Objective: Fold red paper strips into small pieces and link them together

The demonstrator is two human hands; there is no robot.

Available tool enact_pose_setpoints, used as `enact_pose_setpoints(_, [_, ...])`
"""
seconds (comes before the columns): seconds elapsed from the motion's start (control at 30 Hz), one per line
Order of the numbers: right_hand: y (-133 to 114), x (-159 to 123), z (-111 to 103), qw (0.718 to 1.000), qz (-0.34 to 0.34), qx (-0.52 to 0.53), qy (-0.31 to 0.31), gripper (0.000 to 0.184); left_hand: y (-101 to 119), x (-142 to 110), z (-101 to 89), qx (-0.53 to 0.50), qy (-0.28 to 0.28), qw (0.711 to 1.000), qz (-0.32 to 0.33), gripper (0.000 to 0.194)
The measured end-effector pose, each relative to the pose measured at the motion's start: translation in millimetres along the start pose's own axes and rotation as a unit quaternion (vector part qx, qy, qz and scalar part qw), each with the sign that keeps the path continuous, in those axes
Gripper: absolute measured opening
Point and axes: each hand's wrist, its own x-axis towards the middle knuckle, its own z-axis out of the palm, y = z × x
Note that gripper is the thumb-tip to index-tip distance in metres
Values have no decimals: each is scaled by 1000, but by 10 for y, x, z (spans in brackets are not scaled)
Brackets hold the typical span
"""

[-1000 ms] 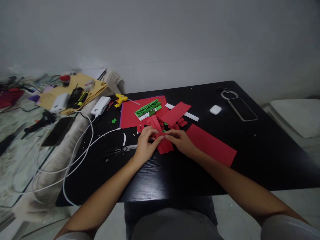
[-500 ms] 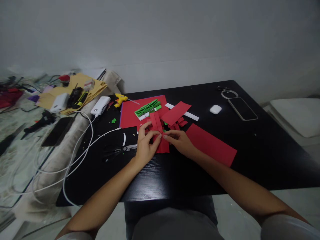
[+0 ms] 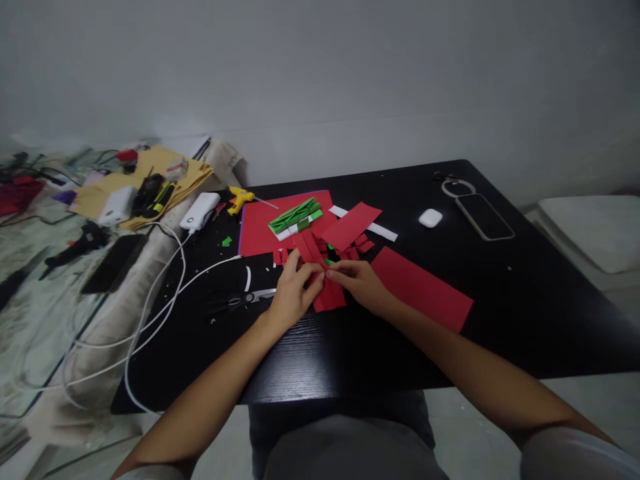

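Overall, behind everything, a plain grey wall (image 3: 350, 80), and before it a broad black table (image 3: 380, 360). On the left, a cluttered pale surface (image 3: 30, 267); on the right, just past the table edge, a white seat (image 3: 595, 230). At the back, a large red sheet (image 3: 255, 237); under the right forearm (image 3: 475, 367), part of another red sheet (image 3: 425, 287).

Grips narrowly with the left hand (image 3: 293, 293), thumb and finger tips closed on a folded red strip (image 3: 329, 297); pinches the same strip from the other side with the right hand (image 3: 361, 283), fingertips nearly meeting. For the strip, a place near the middle of the table, slanting away from the body.

Just beyond, close enough to crowd the work, a green folded bundle (image 3: 299, 213), a short red rectangle (image 3: 351, 225) over a white strip (image 3: 384, 232), and red scraps (image 3: 349, 254). Beside the left hand, scissors (image 3: 245, 299). Farther out, a phone (image 3: 485, 217), a power bank (image 3: 201, 211), a yellow glue gun (image 3: 241, 199), a small white case (image 3: 431, 218) and a green scrap (image 3: 227, 241).

Compared with half a second ago, a slight turn of the strip, far end now tipped farther left, near end farther right. Otherwise, same layout on the table.
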Motion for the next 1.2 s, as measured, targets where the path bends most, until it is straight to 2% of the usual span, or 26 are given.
enact_pose_setpoints(0.33, [1,15,-19,1000,10,19,-13,24,0,10,-40,34,-23,999,36,10])
enact_pose_setpoints(0.83, [25,45,-51,1000,-3,-3,-24,19,-44,0,-49,10,-46,997,55,12])
enact_pose_setpoints(1.03, [20,44,-69,999,-18,12,-40,18,-69,-4,-73,-3,-76,995,67,15])
enact_pose_setpoints(1.2, [34,51,-73,999,-4,23,-34,17,-71,-4,-81,6,-68,995,68,14])
